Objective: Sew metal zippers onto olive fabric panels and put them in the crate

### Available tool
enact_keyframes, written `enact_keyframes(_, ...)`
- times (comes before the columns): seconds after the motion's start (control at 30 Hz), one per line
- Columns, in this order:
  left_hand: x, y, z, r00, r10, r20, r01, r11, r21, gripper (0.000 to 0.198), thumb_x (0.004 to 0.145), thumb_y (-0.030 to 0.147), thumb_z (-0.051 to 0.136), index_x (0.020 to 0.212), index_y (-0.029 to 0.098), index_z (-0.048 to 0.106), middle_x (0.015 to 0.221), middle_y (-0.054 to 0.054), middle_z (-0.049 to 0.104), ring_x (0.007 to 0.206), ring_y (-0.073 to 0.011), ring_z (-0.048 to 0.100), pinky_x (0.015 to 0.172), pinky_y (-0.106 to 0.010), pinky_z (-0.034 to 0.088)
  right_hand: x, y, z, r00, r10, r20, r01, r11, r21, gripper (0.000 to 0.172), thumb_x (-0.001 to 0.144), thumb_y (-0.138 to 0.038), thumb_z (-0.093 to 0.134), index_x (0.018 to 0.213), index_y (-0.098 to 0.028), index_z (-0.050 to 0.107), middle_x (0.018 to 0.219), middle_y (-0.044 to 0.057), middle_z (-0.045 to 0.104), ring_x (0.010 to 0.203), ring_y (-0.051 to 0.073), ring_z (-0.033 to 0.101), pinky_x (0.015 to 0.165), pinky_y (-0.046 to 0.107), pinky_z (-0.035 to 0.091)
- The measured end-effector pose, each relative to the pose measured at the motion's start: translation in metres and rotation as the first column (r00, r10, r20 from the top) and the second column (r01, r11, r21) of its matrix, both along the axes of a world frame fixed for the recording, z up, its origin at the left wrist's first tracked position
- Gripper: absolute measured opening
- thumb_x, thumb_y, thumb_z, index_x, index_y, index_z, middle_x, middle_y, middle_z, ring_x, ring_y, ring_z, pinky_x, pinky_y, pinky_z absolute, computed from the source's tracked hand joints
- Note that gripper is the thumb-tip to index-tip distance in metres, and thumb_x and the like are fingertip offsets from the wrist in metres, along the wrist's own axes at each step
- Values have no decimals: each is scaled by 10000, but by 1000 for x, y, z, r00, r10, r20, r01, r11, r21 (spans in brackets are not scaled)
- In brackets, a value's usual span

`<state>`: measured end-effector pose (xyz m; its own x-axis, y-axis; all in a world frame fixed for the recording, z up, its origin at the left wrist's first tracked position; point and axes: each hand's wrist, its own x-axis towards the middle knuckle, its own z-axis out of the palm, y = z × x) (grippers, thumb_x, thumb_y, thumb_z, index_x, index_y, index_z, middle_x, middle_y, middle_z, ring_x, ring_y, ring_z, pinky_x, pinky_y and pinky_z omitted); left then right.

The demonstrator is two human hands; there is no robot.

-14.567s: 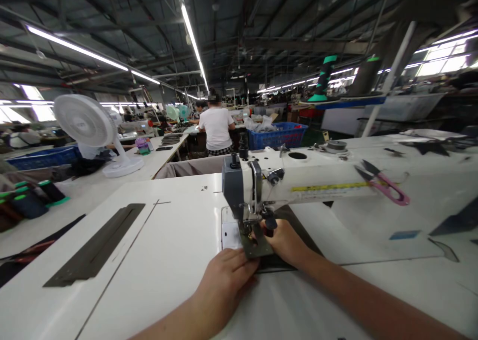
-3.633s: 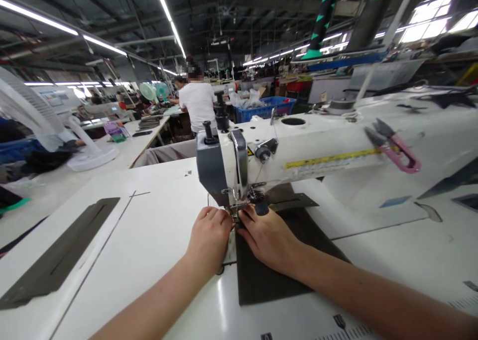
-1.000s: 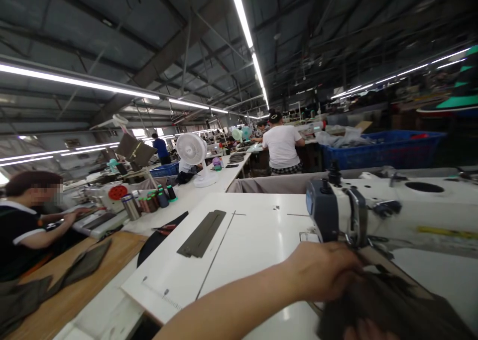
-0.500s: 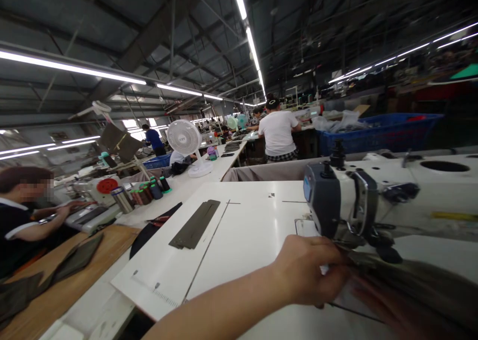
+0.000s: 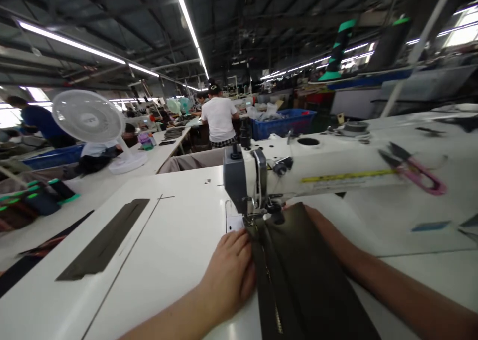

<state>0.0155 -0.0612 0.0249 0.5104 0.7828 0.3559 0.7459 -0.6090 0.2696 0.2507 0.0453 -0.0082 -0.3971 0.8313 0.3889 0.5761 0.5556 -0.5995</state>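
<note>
A dark olive fabric piece [image 5: 306,275] with a zipper along its left edge lies under the needle of a white sewing machine [image 5: 321,173]. My left hand [image 5: 229,273] rests on the table beside the zipper, fingers stretched flat against the fabric's left edge. My right hand [image 5: 315,215] reaches in under the machine arm; the fabric covers most of it and its fingers do not show. The presser foot [image 5: 257,215] sits at the fabric's top end.
Pink thread snips [image 5: 418,168] lie on the machine arm. A stack of dark fabric strips [image 5: 106,240] lies on the table at left. A white fan [image 5: 87,118] and thread cones [image 5: 41,195] stand further left. A person in a white shirt [image 5: 220,118] works ahead.
The view swung back from the left to the machine. The dark fabric, bunched in my hands half a second ago, now lies flat under the needle with my left hand flat beside it.
</note>
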Motion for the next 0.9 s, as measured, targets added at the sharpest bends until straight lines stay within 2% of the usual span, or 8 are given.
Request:
enact_keyframes(0.13,8,8,-5,991,65,-119,-66,998,-7,319,723,125,438,1004,163,584,1114,-110,583,1150,-265,444,1044,-505,240,7,3,12,994,-14,-106,-2,988,-152,391,843,-363,335,926,-138,644,932,112,662,902,270,594,829,397,437)
enact_keyframes(0.23,7,8,-3,986,83,-141,-82,997,10,313,659,111,442,921,160,606,1010,-105,610,1083,-262,482,1043,-508,225,11,10,16,993,-18,-114,-8,976,-218,411,864,-338,300,945,-143,652,963,100,669,937,248,598,853,382,432)
enact_keyframes(0.3,7,8,0,986,86,-142,-86,996,6,306,637,112,439,888,154,609,953,-105,611,1042,-261,497,1034,-506,234,11,13,17,993,18,-116,-44,973,-226,369,828,-265,335,949,-144,662,973,86,674,936,223,609,828,341,454)
enact_keyframes(0.4,7,8,4,990,76,-115,-74,997,24,311,632,116,430,888,153,603,949,-105,603,1011,-261,496,1023,-505,245,9,14,17,993,64,-95,-84,969,-233,350,712,-139,395,912,-136,682,875,69,696,812,197,643,723,287,486)
enact_keyframes(0.53,7,10,0,991,78,-109,-73,996,52,262,643,129,424,837,160,598,894,-100,593,963,-265,492,1011,-508,257,11,11,20,998,57,-26,-61,984,-165,408,633,-52,389,882,-149,698,820,50,693,795,190,630,745,282,458)
enact_keyframes(0.7,5,8,-4,992,91,-83,-85,994,66,319,638,126,433,911,160,595,932,-104,585,983,-267,483,1013,-523,252,15,8,24,995,32,90,-25,996,-81,346,812,-126,356,881,-184,689,1031,39,654,950,170,589,820,269,433)
enact_keyframes(0.8,6,7,-1,988,94,-122,-89,995,47,329,636,126,446,927,149,596,949,-112,583,990,-271,484,1008,-521,269,8,7,21,979,-82,185,85,996,-10,310,880,-248,392,799,-180,683,947,56,654,912,196,580,796,308,430)
enact_keyframes(0.9,8,7,2,983,105,-151,-100,994,37,291,615,116,461,870,136,601,929,-116,585,966,-277,488,997,-514,293,0,4,19,930,-221,293,204,975,90,273,846,-300,512,667,-151,655,793,96,615,861,262,550,764,401,404)
